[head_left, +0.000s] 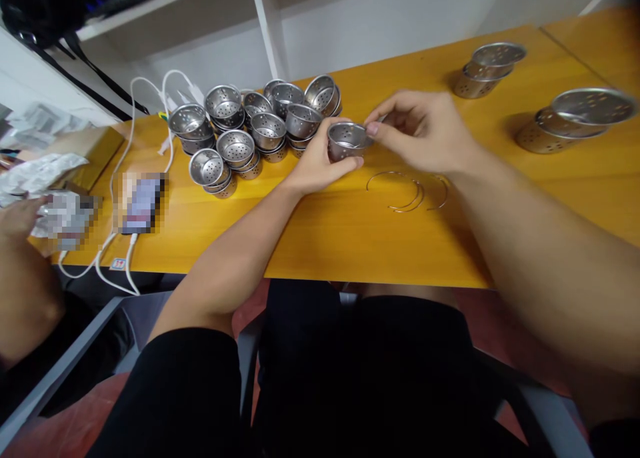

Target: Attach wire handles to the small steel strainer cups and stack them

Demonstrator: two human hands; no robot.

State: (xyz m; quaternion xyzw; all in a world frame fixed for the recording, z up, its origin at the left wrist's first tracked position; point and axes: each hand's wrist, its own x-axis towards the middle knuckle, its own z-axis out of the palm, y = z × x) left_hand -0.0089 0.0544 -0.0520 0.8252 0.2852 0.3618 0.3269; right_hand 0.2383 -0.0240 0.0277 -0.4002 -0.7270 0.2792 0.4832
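My left hand [314,165] is wrapped around a small perforated steel cup [346,140] that it holds just above the yellow table [320,238]. My right hand [423,130] pinches something thin at the cup's right rim, apparently a wire piece, too small to make out for sure. Both hands touch the same cup. A few curved wire rings [410,191] lie on the table just in front of my right hand. Behind and left of my left hand sits a cluster of several stacked perforated steel cups [250,135].
Two small stacks of perforated cups topped with lids stand at the back right [487,68] and far right [575,118]. White cables [145,91] and a phone [143,201] lie at the table's left end. Another person's arm [20,271] rests at the left edge.
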